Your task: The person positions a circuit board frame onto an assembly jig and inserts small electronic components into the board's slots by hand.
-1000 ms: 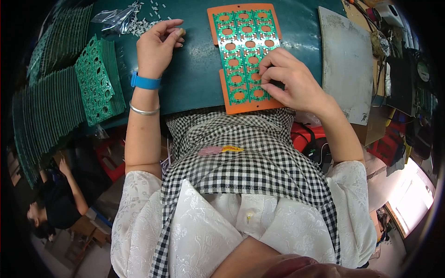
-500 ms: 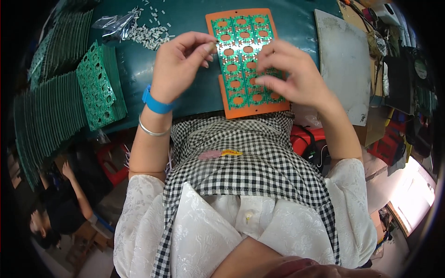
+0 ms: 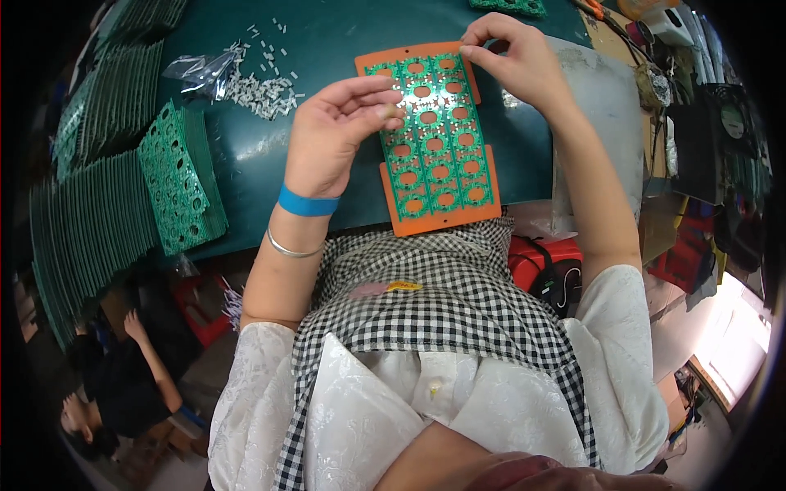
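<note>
A green circuit board panel (image 3: 435, 131) with rows of oval cut-outs lies on an orange tray (image 3: 426, 228) in front of me. My left hand (image 3: 340, 119) hovers at the panel's left side, its thumb and fingers closed together. Anything in that pinch is too small or hidden to make out. At the panel's far right corner is my right hand (image 3: 516, 65), its thumb and forefinger bent into a pinch by the tray's edge. What lies between those fingertips, if anything, cannot be made out. Small white pieces (image 3: 258, 94) are heaped beyond my left hand.
Beside the white pieces lies a clear plastic bag (image 3: 201, 69). Many green boards (image 3: 94, 209) stand in rows at the left, with a leaning stack (image 3: 170, 180) nearer. A grey plate (image 3: 602, 123) is on the right. Another green board (image 3: 512, 6) shows at the far edge. A person (image 3: 131, 385) sits lower left.
My right hand has moved from over the panel's right side to its far right corner. My left hand has shifted right, over the panel's left edge. The whole view has shifted slightly.
</note>
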Action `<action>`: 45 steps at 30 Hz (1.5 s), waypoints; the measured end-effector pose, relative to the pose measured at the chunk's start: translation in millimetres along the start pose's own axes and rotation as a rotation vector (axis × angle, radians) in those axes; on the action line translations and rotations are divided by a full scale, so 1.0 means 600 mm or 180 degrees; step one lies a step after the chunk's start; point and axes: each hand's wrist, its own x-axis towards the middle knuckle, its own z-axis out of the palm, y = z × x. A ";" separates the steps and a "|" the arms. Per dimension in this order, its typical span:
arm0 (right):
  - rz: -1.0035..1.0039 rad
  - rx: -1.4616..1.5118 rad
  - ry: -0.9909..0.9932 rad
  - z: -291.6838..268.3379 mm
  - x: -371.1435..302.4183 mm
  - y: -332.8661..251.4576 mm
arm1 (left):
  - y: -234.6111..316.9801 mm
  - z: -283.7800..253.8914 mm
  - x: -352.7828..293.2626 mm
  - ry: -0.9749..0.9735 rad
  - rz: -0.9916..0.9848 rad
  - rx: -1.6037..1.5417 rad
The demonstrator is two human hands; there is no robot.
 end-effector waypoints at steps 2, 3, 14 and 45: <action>0.0444 -0.0129 -0.0201 0.008 0.012 0.024 | 0.002 -0.002 -0.003 0.0142 -0.0081 -0.0036; 0.0437 -0.0135 -0.0194 0.012 0.015 0.031 | 0.004 -0.002 -0.007 0.0317 -0.0168 -0.0075; 0.0035 -0.0628 -0.0387 0.013 0.027 0.038 | -0.002 -0.019 0.003 0.0482 -0.0221 -0.0241; -0.0480 -0.1205 -0.0721 0.022 0.038 0.025 | -0.011 -0.003 0.003 0.0361 -0.0211 -0.0285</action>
